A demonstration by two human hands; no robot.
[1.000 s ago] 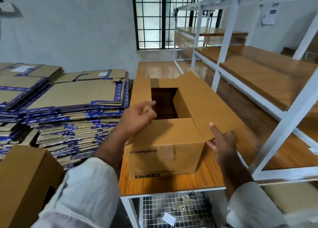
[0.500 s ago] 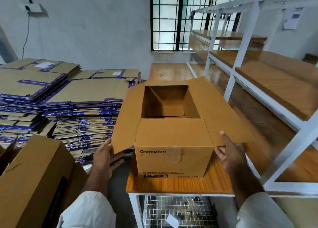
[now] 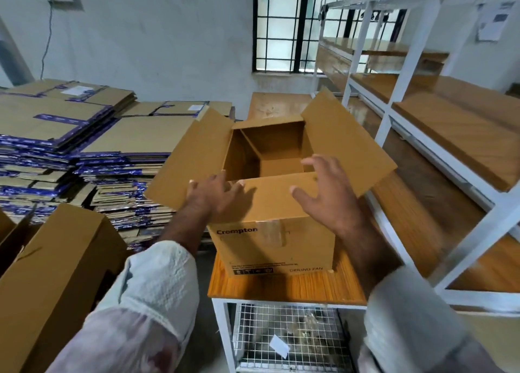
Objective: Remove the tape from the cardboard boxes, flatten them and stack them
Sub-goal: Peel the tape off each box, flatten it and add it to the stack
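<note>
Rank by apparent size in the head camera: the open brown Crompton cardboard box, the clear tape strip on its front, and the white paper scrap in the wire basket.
1. Open brown Crompton cardboard box
2. Clear tape strip
3. White paper scrap, though it looks close to the tape in size, so their order is unsure.

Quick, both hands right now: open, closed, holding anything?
Left hand: open, fingers spread on the near flap of the open box, gripping nothing.
Right hand: open, fingers spread above the same flap, holding nothing.

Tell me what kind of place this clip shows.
Probably a warehouse or packing storeroom: tall stacks of flattened cartons, white metal racks with wooden shelves, and an open Crompton ceiling-fan box on a workbench.
</note>
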